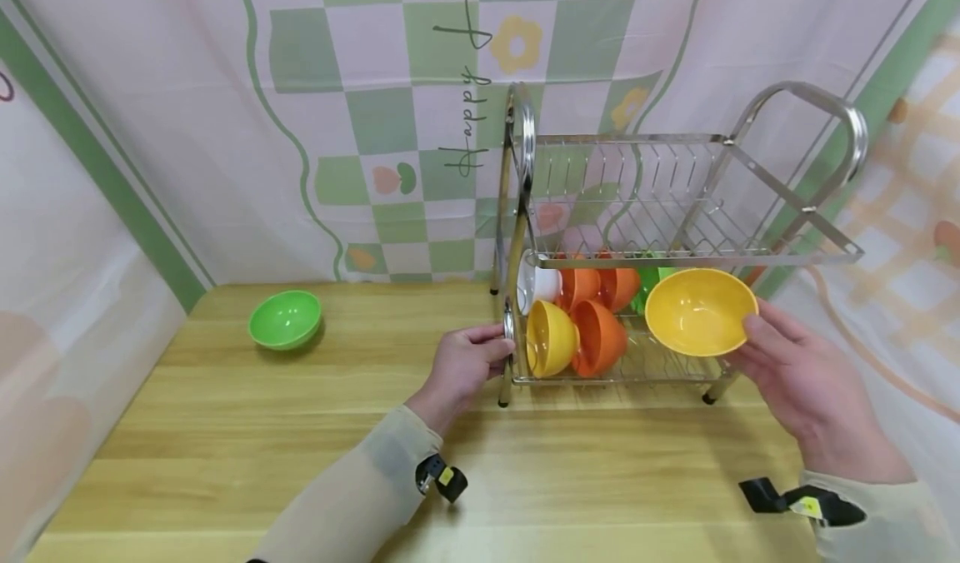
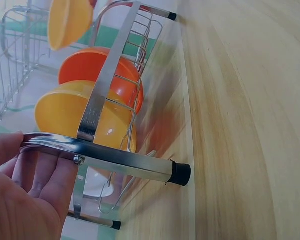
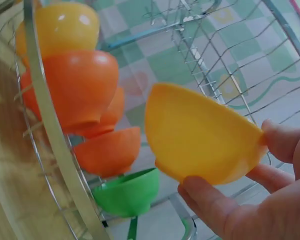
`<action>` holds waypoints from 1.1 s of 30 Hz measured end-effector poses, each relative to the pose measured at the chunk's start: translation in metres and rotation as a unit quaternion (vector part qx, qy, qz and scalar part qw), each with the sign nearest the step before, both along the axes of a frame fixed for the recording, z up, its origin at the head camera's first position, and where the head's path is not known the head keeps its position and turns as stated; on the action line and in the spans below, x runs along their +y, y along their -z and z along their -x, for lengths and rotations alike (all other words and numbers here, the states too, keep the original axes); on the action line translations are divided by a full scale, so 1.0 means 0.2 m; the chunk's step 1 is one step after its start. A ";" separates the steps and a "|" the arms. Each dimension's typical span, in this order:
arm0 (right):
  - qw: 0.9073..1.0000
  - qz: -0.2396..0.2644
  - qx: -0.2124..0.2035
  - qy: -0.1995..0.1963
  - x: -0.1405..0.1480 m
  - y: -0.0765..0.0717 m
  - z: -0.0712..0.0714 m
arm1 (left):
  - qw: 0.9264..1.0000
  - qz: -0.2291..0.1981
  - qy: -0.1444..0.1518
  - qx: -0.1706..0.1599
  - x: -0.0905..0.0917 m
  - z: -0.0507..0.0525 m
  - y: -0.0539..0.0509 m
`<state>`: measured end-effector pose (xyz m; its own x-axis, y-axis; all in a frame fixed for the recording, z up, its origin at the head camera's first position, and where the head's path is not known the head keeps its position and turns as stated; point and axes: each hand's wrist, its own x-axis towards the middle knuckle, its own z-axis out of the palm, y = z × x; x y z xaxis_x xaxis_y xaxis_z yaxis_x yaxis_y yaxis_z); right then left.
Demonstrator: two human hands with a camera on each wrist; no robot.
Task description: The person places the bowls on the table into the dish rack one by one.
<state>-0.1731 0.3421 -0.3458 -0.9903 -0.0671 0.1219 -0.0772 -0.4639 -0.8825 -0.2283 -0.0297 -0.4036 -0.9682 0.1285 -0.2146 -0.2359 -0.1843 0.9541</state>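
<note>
In the head view my right hand (image 1: 806,380) holds a yellow bowl (image 1: 701,311) by its right side, thumb at the rim and fingers beneath, in front of the lower tier of a two-tier metal dish rack (image 1: 630,259). My left hand (image 1: 461,371) grips the rack's left front post. On the lower tier, another yellow bowl (image 1: 549,340) and an orange bowl (image 1: 598,338) stand on edge at the front. Behind them are a white bowl (image 1: 536,284), two orange bowls (image 1: 579,284) and a green bowl (image 3: 127,192), partly hidden in the head view.
A separate green bowl (image 1: 285,320) sits upright on the wooden table (image 1: 300,446), left of the rack. Nothing stands on the rack's upper tier (image 1: 637,180). A patterned cloth (image 1: 375,130) hangs behind the table.
</note>
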 end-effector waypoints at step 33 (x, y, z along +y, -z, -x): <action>0.747 -0.648 -0.032 0.145 -0.23 0.05 0.13 | 1.000 0.000 -0.005 0.007 0.00 -0.01 -0.01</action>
<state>-0.1991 0.2951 -0.3557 -0.9872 0.1308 0.0915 0.0537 0.8119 -0.5813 -0.2266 -0.0302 -0.4025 -0.9721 0.1191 -0.2019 -0.2216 -0.1860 0.9572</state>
